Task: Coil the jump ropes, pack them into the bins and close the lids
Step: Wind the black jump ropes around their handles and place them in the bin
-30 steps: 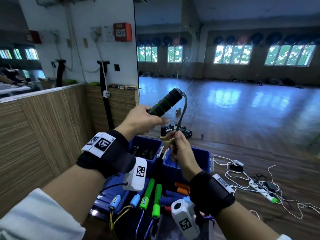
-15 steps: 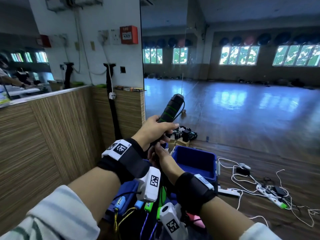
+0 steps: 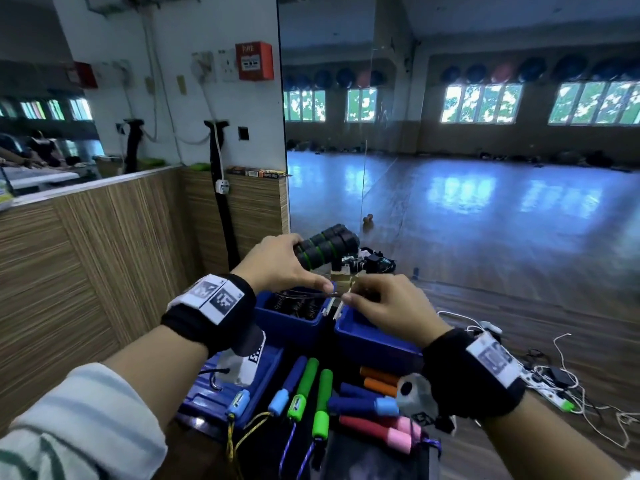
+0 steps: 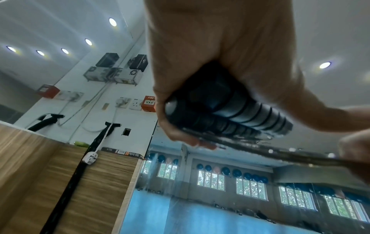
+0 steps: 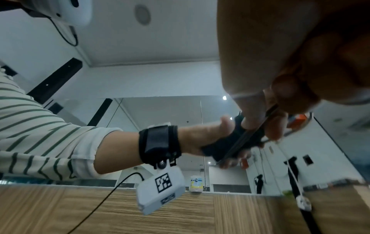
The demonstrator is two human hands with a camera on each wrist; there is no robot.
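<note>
My left hand (image 3: 282, 268) grips two black jump rope handles with green rings (image 3: 327, 245), held side by side above the bins; in the left wrist view the handles (image 4: 230, 114) fill the curled fingers. The thin dark rope (image 3: 322, 295) runs taut from that hand to my right hand (image 3: 377, 301), which pinches the strands between thumb and fingers (image 5: 258, 126). Below them stand two open blue bins: the left bin (image 3: 277, 327) holds dark coiled ropes, the right bin (image 3: 367, 341) shows a bare inside.
Several loose ropes with blue, green, orange and pink handles (image 3: 318, 396) lie in front of the bins, beside a blue lid (image 3: 249, 386). A wooden partition (image 3: 104, 258) rises on the left. White cables and a power strip (image 3: 540, 379) sprawl on the floor at right.
Both hands have come down toward the bins. The handles, upright before, now lie tilted flat, and my right hand has moved out to the right, stretching the rope sideways.
</note>
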